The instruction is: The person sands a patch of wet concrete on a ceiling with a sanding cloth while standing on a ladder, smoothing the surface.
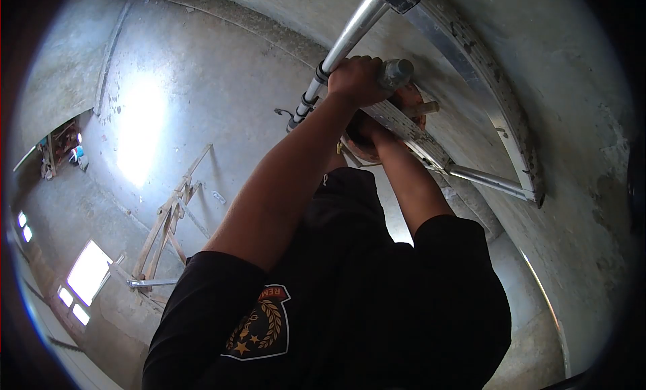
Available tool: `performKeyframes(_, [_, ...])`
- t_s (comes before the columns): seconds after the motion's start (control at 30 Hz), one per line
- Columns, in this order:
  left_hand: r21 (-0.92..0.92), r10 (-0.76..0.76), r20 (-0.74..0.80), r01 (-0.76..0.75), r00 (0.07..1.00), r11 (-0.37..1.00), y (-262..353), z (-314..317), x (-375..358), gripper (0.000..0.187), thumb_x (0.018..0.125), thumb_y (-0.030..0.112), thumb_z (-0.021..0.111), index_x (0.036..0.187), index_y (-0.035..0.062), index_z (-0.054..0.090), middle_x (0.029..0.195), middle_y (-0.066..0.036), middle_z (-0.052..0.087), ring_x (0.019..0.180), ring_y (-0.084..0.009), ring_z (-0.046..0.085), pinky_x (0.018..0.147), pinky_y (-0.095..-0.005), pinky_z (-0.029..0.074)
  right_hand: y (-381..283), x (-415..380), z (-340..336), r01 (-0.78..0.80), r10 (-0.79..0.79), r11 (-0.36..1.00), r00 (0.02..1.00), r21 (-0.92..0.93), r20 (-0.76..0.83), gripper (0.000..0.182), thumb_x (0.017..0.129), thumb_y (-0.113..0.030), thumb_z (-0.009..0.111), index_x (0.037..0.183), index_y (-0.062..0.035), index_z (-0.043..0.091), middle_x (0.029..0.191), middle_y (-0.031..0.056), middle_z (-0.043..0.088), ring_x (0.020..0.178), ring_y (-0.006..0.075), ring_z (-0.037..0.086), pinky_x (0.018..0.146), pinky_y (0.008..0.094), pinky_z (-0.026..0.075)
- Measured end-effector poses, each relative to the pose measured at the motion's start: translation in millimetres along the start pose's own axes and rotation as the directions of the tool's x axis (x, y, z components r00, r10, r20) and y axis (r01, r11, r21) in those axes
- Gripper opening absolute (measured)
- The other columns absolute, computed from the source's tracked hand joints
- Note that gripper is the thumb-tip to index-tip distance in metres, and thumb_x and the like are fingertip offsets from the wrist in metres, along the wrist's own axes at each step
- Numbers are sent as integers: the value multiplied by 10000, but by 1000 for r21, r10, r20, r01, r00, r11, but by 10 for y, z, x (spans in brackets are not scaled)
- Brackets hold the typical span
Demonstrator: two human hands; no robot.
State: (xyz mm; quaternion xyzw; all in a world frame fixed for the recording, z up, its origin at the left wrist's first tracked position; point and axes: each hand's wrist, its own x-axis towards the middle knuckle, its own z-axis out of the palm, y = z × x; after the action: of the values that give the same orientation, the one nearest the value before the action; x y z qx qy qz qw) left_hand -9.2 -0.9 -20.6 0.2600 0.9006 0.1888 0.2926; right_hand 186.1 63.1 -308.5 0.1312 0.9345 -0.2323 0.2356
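Observation:
My left hand [358, 80] is closed beside the metal ladder post [348, 37], around something mostly hidden. A rounded grey end [398, 74] protrudes next to its fingers. My right hand [365, 128] reaches behind the flat, stained ladder rung [410, 135], at a reddish-orange container [412, 97]. Its fingers are hidden in shadow there. A short wooden handle [424, 109] sticks out by the container's rim.
The ladder's other side rail [501, 100] curves along the rough grey wall [572, 141] at right. A wooden trestle [168, 218] stands on the concrete floor at left. Bright openings [89, 272] show at lower left.

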Motion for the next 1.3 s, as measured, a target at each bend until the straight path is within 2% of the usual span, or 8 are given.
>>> performKeyframes(0.63, [-5, 12, -72, -13, 997, 1000, -2, 51, -32, 632, 712, 629, 776, 1157, 184, 724, 1125, -75, 719, 1090, -335, 691, 948, -466, 560, 544, 124, 494, 312, -335, 926, 939, -211, -82, 549, 1007, -330, 473, 1495, -79, 481, 1584, 208, 417, 1509, 306, 341, 1213, 426, 262])
performKeyframes(0.7, [-24, 16, -63, -17, 998, 1000, 10, 5, -30, 620, 722, 620, 768, 1156, 180, 719, 1134, -85, 719, 1094, -339, 692, 940, -469, 563, -142, -263, -537, -25, 18, 995, 997, 97, 73, 482, 1003, -335, 477, 1397, -77, 578, 1484, 246, 520, 1409, 351, 478, 1157, 434, 356])
performKeyframes(0.8, [-33, 20, -43, -21, 999, 999, 11, -10, -24, 614, 732, 617, 756, 1158, 176, 717, 1131, -105, 722, 1086, -342, 696, 936, -467, 565, -564, -709, -1358, -123, 71, 946, 981, 301, 179, 377, 959, -292, 576, 1246, -68, 673, 1293, 251, 651, 1219, 395, 620, 1031, 436, 477])
performKeyframes(0.93, [-40, 35, -53, -37, 998, 999, -11, -5, -30, 612, 735, 618, 749, 1144, 164, 716, 1116, -126, 725, 1074, -346, 700, 938, -465, 564, -657, -1098, -1598, 81, -94, 950, 995, 301, 31, 319, 884, -217, 679, 1165, -68, 701, 1152, 209, 710, 1095, 389, 673, 920, 429, 532])
performKeyframes(1.0, [-41, 40, -51, -42, 998, 998, -9, -13, -31, 610, 730, 616, 748, 1131, 158, 716, 1114, -133, 729, 1071, -349, 701, 943, -466, 562, -695, -1317, -1645, 334, -218, 869, 921, 366, -324, 218, 839, -149, 700, 1035, -52, 710, 985, 152, 718, 931, 387, 690, 797, 452, 547])
performKeyframes(1.07, [-39, 41, -38, -43, 998, 998, 28, -90, -63, 562, 739, 562, 741, 1130, 158, 717, 1122, -129, 727, 1086, -338, 697, 961, -462, 552, -725, -1517, -1747, 368, -224, 863, 894, 348, -388, 223, 833, -97, 702, 1052, -55, 707, 1031, 168, 722, 971, 393, 692, 821, 439, 554])
performKeyframes(1.27, [-54, 40, -37, -42, 999, 998, 17, -77, -49, 569, 749, 577, 732, 1135, 161, 714, 1154, -131, 730, 1097, -347, 695, 951, -471, 558, -603, -1972, -1954, 354, -131, 854, 855, 380, -501, 324, 876, -96, 727, 1193, -47, 684, 1104, 159, 728, 1064, 297, 704, 914, 379, 534])
performKeyframes(1.3, [-36, 36, -34, -37, 999, 999, 23, -74, -54, 573, 750, 577, 729, 1140, 158, 711, 1153, -129, 730, 1098, -344, 695, 952, -472, 557, -680, -2085, -2099, 182, 178, 636, 911, 750, -372, 330, 908, -104, 718, 1227, -34, 668, 1142, 144, 716, 1091, 257, 689, 933, 370, 523])
